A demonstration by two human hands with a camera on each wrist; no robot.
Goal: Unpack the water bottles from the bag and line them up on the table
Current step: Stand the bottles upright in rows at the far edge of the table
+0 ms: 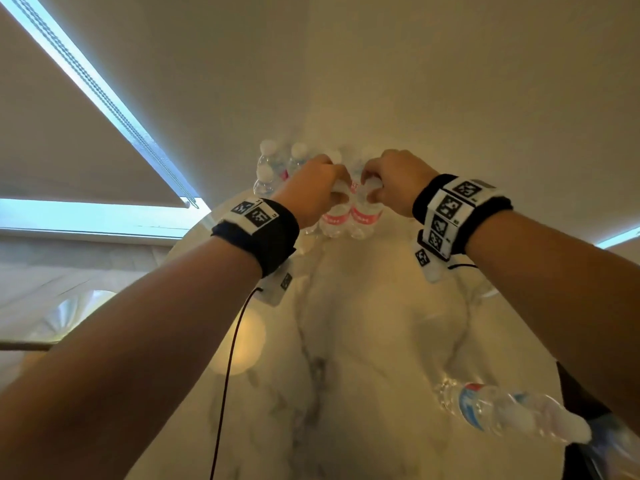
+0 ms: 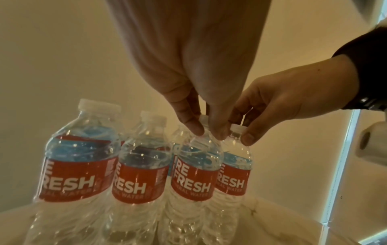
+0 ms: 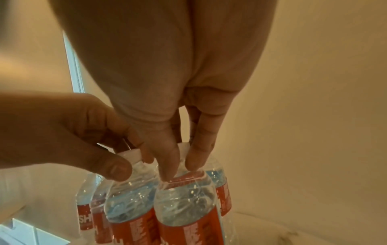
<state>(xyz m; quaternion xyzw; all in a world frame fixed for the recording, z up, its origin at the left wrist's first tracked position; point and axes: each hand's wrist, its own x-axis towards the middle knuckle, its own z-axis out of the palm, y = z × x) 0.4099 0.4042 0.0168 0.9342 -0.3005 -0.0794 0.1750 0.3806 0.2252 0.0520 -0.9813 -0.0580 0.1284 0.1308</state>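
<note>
A: Left hand (image 1: 313,188) pinches the neck of one clear plastic water bottle with red label (image 2: 193,167); right hand (image 1: 394,181) pinches the neck of its neighbour (image 2: 234,172). Both bottles upright, touching, upper middle of the head view.

B: Why the neck?

A: Likely stiffer than the thin body, easier to steer into line with the standing group (image 2: 104,165).

B: Rest?

A: One clear bottle lying on its side (image 1: 502,412), lower right of the white marble counter (image 1: 363,341). Bag not clearly visible.
</note>
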